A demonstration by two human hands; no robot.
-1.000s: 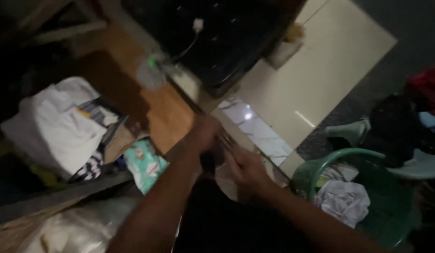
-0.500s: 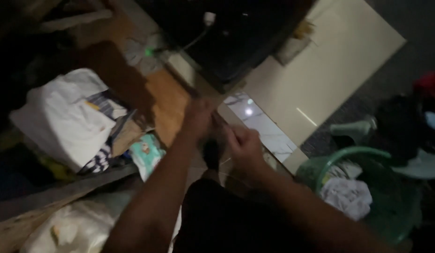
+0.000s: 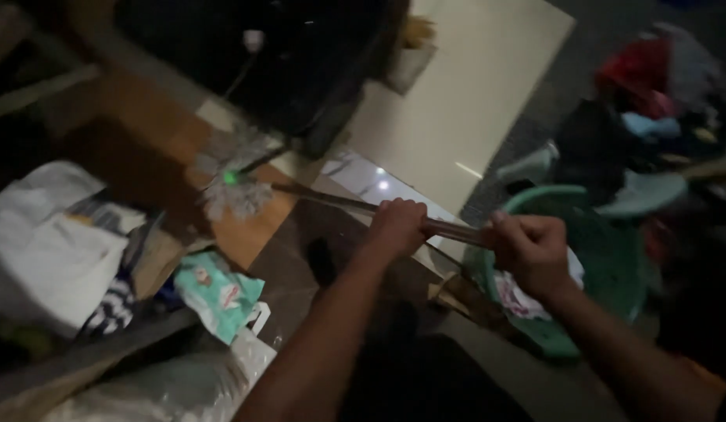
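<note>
— Plainly, what is being held, and how?

— A long mop handle is gripped by both hands. The left hand is wrapped round the shaft further down, towards the head; the right hand is closed round it nearer the upper end. Both fists are shut on the handle, a little apart, so that the long pole can be steered as a lever from two places.

— And where is the working end found?

— The mop head, a pale stringy bundle with a small green collar, is laid on the wooden floor, near the edge where the boards meet the pale glossy tiles. The handle is slanted low from the head up to the hands, which suits a head kept pressed to the floor.

— What is set about it?

— A white bundle of cloth and a teal patterned packet are heaped to the left of the head, apart from it. A green plastic basket with pale cloth in it is seen just behind the right hand; whether it is touched cannot be told. A dark piece of furniture stands beyond the head. The picture is dim and blurred, so finer detail is left unsaid.
</note>
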